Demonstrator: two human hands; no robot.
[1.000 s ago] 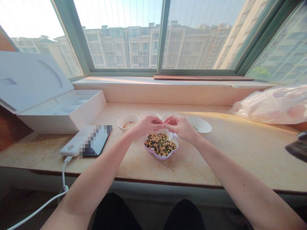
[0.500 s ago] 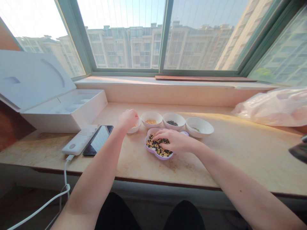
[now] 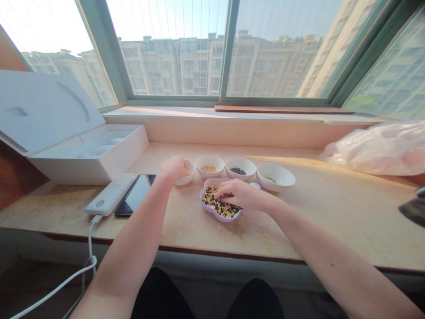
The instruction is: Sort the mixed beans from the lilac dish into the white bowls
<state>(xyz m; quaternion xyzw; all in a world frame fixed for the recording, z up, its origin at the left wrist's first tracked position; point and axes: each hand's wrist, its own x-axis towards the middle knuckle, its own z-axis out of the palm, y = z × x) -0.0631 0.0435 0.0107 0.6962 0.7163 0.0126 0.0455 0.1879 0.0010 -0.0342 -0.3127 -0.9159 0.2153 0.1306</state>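
Observation:
A purple, lobed tray [image 3: 223, 218] holds mixed black, yellow and pale beans [image 3: 214, 201]. My right hand [image 3: 245, 194] reaches into it from the right, fingertips drawn together among the beans; what lies between them is hidden. My left hand [image 3: 173, 169], fingers curled, is at the left side of a small white bowl [image 3: 188, 178] with a few pale pieces inside. Whatever it may hold cannot be seen. To the right stand a white bowl of yellow beans [image 3: 209, 169], one of black beans [image 3: 238, 171] and one with a few greenish beans [image 3: 271, 180].
An open white box [image 3: 122, 155] stands at the left. A white power bank [image 3: 108, 197] with a plugged-in cable [image 3: 96, 219] lies beside a dark phone [image 3: 134, 195]. At the right are a plastic bag [image 3: 378, 150] and a dark object [image 3: 413, 210]. Windows line the back.
My left hand has shifted slightly left and down, showing more of the leftmost bowl. My right hand has moved a little right in the tray, its fingers drawing closer together.

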